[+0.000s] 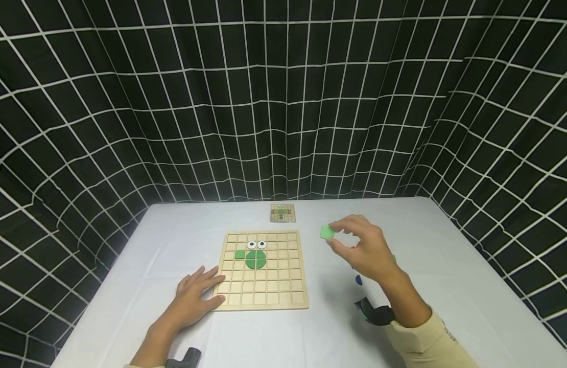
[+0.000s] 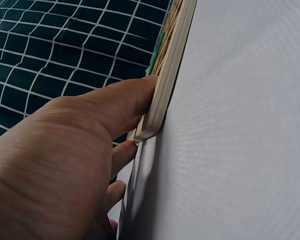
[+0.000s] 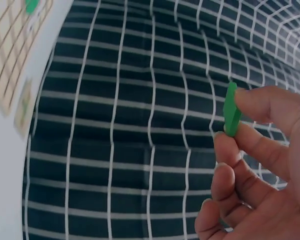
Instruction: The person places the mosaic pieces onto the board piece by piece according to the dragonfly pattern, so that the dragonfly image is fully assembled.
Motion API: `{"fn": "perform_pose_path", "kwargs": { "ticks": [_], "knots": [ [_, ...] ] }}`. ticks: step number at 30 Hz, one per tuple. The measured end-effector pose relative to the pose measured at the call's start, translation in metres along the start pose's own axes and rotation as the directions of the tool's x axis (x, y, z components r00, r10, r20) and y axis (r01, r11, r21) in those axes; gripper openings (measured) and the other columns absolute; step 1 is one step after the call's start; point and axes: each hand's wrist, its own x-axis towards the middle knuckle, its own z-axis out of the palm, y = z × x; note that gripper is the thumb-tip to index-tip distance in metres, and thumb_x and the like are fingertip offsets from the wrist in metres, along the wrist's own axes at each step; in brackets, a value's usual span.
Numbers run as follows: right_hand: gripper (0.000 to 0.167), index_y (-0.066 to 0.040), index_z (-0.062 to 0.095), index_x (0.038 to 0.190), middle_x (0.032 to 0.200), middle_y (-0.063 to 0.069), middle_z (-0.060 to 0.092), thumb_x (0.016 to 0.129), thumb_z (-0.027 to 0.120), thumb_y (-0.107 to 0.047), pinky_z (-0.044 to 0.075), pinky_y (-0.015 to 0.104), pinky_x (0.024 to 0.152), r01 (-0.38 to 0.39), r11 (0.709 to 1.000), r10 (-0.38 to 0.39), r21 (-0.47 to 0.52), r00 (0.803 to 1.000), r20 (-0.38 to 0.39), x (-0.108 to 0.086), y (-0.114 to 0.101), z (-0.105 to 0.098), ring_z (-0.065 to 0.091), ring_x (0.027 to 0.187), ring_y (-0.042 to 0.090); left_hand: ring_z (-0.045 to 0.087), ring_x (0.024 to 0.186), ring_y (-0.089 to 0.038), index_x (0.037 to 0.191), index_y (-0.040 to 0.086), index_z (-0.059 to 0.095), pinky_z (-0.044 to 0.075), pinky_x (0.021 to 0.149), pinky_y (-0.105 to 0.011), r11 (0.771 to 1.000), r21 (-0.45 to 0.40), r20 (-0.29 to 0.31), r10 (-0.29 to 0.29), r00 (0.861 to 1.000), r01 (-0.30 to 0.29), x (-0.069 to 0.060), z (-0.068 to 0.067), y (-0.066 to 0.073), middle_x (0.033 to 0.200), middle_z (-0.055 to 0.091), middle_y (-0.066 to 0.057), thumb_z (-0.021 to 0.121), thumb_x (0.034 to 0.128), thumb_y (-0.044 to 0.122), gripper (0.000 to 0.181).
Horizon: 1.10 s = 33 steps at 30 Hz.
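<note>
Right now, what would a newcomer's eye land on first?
Probably the green tile that the right hand's grip pinches in midair, right of the gridded wooden board. Next, the two cartoon eyes above a green disc, on the board's upper left part. Then the white-lined black backdrop behind the table.

One board, one card, two hands, two green squares from where I stand.
Toward board's far edge: two eye pieces, four green quarter-circles, one square; other square in right hand. Loose pieces near that hand partly hidden, can't count.
</note>
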Motion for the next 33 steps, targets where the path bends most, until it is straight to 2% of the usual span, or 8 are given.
{"fn": "perform_pose_path", "kwargs": {
  "ticks": [4, 10, 17, 22, 29, 33],
  "knots": [
    [0.025, -0.007, 0.073, 0.097, 0.096, -0.004, 0.068, 0.074, 0.082, -0.005, 0.051, 0.038, 0.073, -0.006, 0.999, 0.004, 0.045, 1.0, 0.025, 0.005, -0.012, 0.02, 0.058, 0.095, 0.015, 0.023, 0.141, -0.035, 0.127, 0.021, 0.064, 0.002, 0.111, -0.058, 1.0, -0.003, -0.006, 0.004, 1.0, -0.004, 0.001, 0.001, 0.0, 0.147, 0.044, -0.005, 0.074, 0.0799, 0.043, 0.053],
    [0.024, -0.01, 0.073, 0.099, 0.097, -0.007, 0.067, 0.077, 0.082, -0.008, 0.051, 0.034, 0.074, -0.052, 0.992, 0.044, 0.116, 0.996, 0.071, 0.008, -0.023, 0.05, 0.057, 0.091, 0.012, 0.022, 0.141, -0.034, 0.127, 0.022, 0.064, 0.001, 0.112, -0.057, 1.0, -0.001, -0.002, 0.005, 1.0, -0.005, 0.0, 0.001, 0.0, 0.147, 0.043, -0.005, 0.073, 0.0809, 0.045, 0.053],
    [0.025, -0.01, 0.073, 0.1, 0.097, -0.007, 0.067, 0.077, 0.081, -0.007, 0.05, 0.035, 0.073, -0.041, 0.978, 0.02, 0.205, 0.994, 0.106, 0.01, -0.027, 0.086, 0.058, 0.09, 0.016, 0.023, 0.14, -0.035, 0.126, 0.022, 0.065, 0.002, 0.111, -0.058, 1.0, -0.007, -0.015, 0.014, 1.0, -0.014, -0.001, 0.0, 0.0, 0.146, 0.045, -0.006, 0.073, 0.0804, 0.044, 0.052],
    [0.024, -0.01, 0.073, 0.101, 0.097, -0.008, 0.067, 0.078, 0.08, -0.008, 0.051, 0.034, 0.074, -0.058, 0.972, 0.028, 0.226, 0.991, 0.133, 0.01, -0.028, 0.106, 0.057, 0.091, 0.011, 0.024, 0.14, -0.034, 0.126, 0.022, 0.065, 0.002, 0.112, -0.057, 1.0, -0.011, -0.015, 0.014, 1.0, -0.015, -0.001, 0.002, -0.001, 0.146, 0.045, -0.005, 0.074, 0.0803, 0.044, 0.052],
    [0.023, -0.009, 0.072, 0.102, 0.097, -0.006, 0.067, 0.08, 0.077, -0.01, 0.052, 0.043, 0.074, -0.109, 0.962, 0.064, 0.249, 0.981, 0.182, 0.011, -0.027, 0.129, 0.059, 0.092, 0.021, 0.024, 0.14, -0.036, 0.127, 0.02, 0.064, 0.003, 0.111, -0.059, 0.999, -0.008, -0.012, 0.036, 0.999, -0.036, -0.001, 0.001, -0.002, 0.146, 0.045, -0.006, 0.074, 0.0813, 0.043, 0.051],
    [0.023, -0.009, 0.072, 0.104, 0.099, -0.003, 0.067, 0.082, 0.076, -0.013, 0.052, 0.042, 0.077, -0.16, 0.96, 0.107, 0.228, 0.968, 0.229, 0.013, -0.028, 0.145, 0.059, 0.093, 0.023, 0.023, 0.14, -0.036, 0.127, 0.02, 0.064, 0.003, 0.111, -0.059, 0.999, -0.004, -0.004, 0.041, 0.999, -0.041, -0.002, -0.001, -0.003, 0.146, 0.044, -0.007, 0.073, 0.0819, 0.043, 0.051]
  ]
}}
